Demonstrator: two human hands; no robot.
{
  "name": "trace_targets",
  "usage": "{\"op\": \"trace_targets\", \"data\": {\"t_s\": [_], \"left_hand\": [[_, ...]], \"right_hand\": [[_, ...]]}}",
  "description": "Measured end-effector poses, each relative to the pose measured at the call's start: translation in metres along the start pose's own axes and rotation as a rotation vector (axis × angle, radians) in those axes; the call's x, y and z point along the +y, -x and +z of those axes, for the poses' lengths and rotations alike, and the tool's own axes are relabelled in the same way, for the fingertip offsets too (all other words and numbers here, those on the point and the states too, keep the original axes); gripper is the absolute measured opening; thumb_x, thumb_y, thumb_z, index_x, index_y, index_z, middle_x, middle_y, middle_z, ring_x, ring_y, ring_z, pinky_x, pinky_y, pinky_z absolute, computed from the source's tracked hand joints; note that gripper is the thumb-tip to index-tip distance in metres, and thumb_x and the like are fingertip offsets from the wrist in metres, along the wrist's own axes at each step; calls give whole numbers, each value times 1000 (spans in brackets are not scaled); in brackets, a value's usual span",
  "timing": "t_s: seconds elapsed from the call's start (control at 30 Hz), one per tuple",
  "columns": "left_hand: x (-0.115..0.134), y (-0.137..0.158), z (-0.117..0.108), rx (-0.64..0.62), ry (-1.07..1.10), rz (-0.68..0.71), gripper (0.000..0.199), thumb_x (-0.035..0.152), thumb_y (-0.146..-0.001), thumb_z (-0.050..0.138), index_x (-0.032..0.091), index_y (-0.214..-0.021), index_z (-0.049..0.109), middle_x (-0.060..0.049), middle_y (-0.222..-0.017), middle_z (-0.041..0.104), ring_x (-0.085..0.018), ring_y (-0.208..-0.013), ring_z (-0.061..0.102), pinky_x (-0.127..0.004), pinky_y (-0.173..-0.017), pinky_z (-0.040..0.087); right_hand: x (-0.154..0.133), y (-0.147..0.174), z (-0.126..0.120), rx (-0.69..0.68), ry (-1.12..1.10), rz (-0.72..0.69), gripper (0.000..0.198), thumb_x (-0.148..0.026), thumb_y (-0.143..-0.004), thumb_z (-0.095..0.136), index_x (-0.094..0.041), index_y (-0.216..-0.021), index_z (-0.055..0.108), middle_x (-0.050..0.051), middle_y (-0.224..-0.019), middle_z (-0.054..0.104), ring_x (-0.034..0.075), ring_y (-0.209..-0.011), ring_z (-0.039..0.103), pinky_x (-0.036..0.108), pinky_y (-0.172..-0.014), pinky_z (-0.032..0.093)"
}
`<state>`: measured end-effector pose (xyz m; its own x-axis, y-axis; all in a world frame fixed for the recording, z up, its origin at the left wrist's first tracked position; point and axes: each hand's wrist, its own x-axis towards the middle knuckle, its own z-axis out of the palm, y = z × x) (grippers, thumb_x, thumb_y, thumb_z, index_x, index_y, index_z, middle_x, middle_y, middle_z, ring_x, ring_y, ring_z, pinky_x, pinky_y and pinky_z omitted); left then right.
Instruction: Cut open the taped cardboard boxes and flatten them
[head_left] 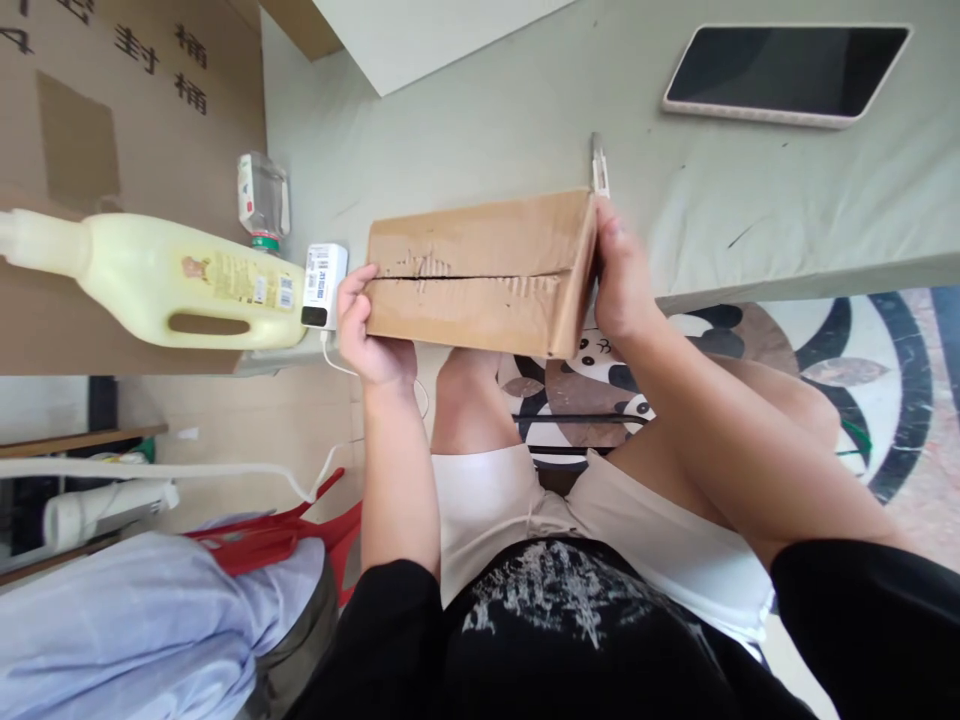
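A small brown cardboard box (465, 235) is held between my two hands at the table's front edge. A dark seam with torn, ragged cardboard runs along the side that faces me. My left hand (367, 325) grips its left end, fingertips on the face by the seam. My right hand (622, 270) presses against the right end, some of its fingers hidden behind the box. Just beyond the box's far right corner lies a utility knife (598, 165), its near part hidden.
A phone (787, 72) lies at the far right of the table (480, 130). To the left are a white power bank (324, 285) with a cable, a yellow jug (172, 280), a clear bottle (262, 200) and a large carton (150, 130). A red strap (277, 535) hangs lower left.
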<state>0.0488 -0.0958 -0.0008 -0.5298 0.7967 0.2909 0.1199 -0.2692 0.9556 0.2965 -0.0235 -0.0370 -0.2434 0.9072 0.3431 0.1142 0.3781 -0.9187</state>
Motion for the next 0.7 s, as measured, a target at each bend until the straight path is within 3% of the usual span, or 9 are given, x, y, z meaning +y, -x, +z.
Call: {"op": "trace_targets", "data": {"t_s": [0.1,0.2,0.3,0.43,0.5,0.63,0.7], "left_hand": [[-1,-11,-11,55,-27,-61,40,54,-83,48,21,-102,60,-6,-117,66,-26,-130,56,-41,-111,47],[-2,-18,-14,64,80,-219,39,52,-79,52,24,-105,60,-5,-127,65,-25,-131,56,-36,-108,49],[-2,-15,-1,51,230,-430,30,39,-83,50,22,-105,62,-7,-123,68,-22,-120,63,-32,-94,57],[-3,1,30,20,315,-741,30,36,-94,41,19,-102,64,-7,-106,73,-18,-91,70,-29,-68,60],[-4,9,42,2,334,-765,33,43,-95,42,20,-105,65,-5,-102,74,-16,-83,71,-27,-67,61],[-8,18,57,-109,308,-787,71,74,-92,27,16,-108,66,-10,-88,75,-17,-68,71,-25,-54,56],[-11,22,61,-183,245,-791,79,80,-89,25,16,-111,66,-11,-83,75,-18,-61,70,-24,-47,51]], "right_hand": [[-5,-2,-4,37,-131,79,55,-66,-98,30,-24,-111,63,5,-112,69,22,-105,64,42,-96,51],[-3,-4,-3,-69,-192,148,61,-69,-97,27,-23,-117,62,7,-122,69,22,-106,65,42,-98,52],[-3,-4,2,-177,-225,14,63,-65,-98,23,-24,-124,62,9,-135,63,24,-123,60,46,-110,46],[-7,-3,5,-157,-120,-168,63,-67,-96,30,-28,-141,48,8,-159,41,26,-150,34,53,-122,32],[-8,-4,2,-142,-41,-206,62,-66,-96,32,-28,-143,47,9,-159,40,26,-152,32,53,-124,28],[-14,-8,-9,-96,80,-269,57,-60,-97,32,-27,-139,52,9,-151,51,26,-147,40,54,-127,22],[-20,-7,-14,-85,153,-297,58,-61,-96,30,-29,-137,55,6,-148,54,28,-146,41,56,-127,23]]}}
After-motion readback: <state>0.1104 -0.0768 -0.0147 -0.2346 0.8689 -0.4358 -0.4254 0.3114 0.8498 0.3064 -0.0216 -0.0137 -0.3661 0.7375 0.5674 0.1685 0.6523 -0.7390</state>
